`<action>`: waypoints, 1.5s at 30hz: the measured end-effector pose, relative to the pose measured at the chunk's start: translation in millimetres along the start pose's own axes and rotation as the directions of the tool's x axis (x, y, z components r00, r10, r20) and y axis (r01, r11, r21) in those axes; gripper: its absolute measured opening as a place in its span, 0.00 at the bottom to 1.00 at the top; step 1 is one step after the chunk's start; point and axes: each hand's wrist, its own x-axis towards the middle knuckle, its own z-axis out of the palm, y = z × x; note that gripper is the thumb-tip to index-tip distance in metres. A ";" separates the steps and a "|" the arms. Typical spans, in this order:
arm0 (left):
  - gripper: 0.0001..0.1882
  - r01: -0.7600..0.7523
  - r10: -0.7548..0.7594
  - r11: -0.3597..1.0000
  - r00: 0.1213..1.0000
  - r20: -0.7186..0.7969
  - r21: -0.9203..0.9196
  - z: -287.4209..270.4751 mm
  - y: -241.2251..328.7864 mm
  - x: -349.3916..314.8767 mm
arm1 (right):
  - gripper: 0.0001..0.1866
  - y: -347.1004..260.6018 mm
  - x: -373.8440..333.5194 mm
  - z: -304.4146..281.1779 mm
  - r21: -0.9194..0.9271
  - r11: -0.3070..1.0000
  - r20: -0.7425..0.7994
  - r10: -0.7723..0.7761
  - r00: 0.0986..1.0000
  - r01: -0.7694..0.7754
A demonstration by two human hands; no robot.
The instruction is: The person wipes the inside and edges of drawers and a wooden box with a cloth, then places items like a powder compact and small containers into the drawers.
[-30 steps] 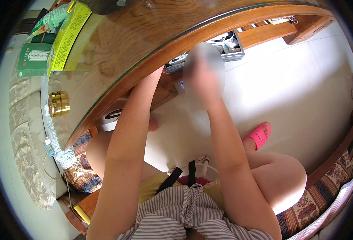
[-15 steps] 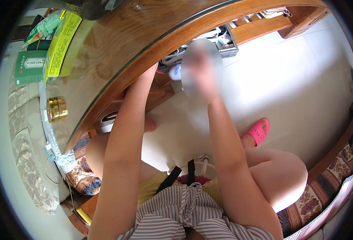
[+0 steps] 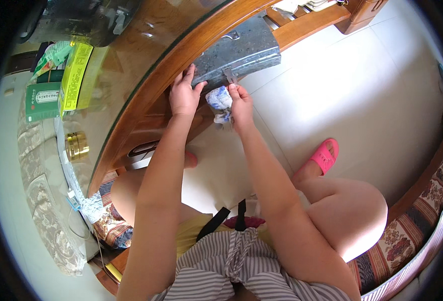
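A dark grey metal toolbox [image 3: 244,52] with its lid down sits under the far edge of the table. It has a handle on top and a metal latch [image 3: 229,76] on its front. My left hand [image 3: 184,94] rests against the box's near left corner, fingers spread and thumb stretched toward its front. In my right hand [image 3: 241,104] is a crumpled white and blue cloth [image 3: 219,99], gripped between thumb and fingers. The right thumb is at the lower end of the latch, which hangs out from the box; whether it is fastened I cannot tell.
A glass-topped wooden table [image 3: 146,65] curves along the left, bearing a yellow-green box [image 3: 76,75], a green box [image 3: 43,102] and a gold jar [image 3: 77,146]. Behind the toolbox runs a low slatted wooden shelf [image 3: 311,25]. Pink slippers [image 3: 325,156] are on my feet.
The toolbox stood open, with cables and small things showing inside; now its lid is down. My right hand has moved down and left to the latch, and my left hand has come into view.
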 end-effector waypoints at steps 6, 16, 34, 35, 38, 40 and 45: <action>0.29 -0.115 0.112 0.927 0.993 0.029 0.356 10.0 7.7 -3.8 | 0.11 5.9 7.9 -22.7 -0.100 0.995 0.030 0.004 1.000 -0.001; 0.39 -0.300 0.288 0.753 0.950 0.118 0.586 19.1 21.7 -2.9 | 0.11 -7.9 30.9 -18.6 -0.057 0.980 0.045 0.192 0.980 -0.190; 0.43 -0.196 0.139 0.921 0.972 0.187 0.335 11.9 20.6 -6.6 | 0.14 -17.8 32.5 3.8 -0.493 0.867 -0.061 -0.114 0.992 0.070; 0.43 -0.190 0.134 0.925 0.974 0.185 0.330 12.7 20.4 -7.0 | 0.15 -18.9 34.8 -0.4 -0.442 0.894 -0.060 -0.101 0.993 0.064; 0.41 -0.180 0.158 0.933 0.983 0.096 0.313 13.6 16.5 -9.9 | 0.15 -49.9 33.2 -12.7 -0.442 0.893 -0.006 -0.091 0.996 0.079; 0.40 -0.169 0.147 0.938 0.985 0.092 0.303 10.5 15.2 -13.7 | 0.16 -89.3 28.0 -9.2 -0.366 0.919 -0.095 -0.191 0.977 0.145; 0.39 -0.176 0.158 0.940 0.984 0.084 0.291 8.5 32.8 -25.5 | 0.17 -124.0 45.8 -4.7 -0.841 0.027 0.354 -0.728 0.587 0.541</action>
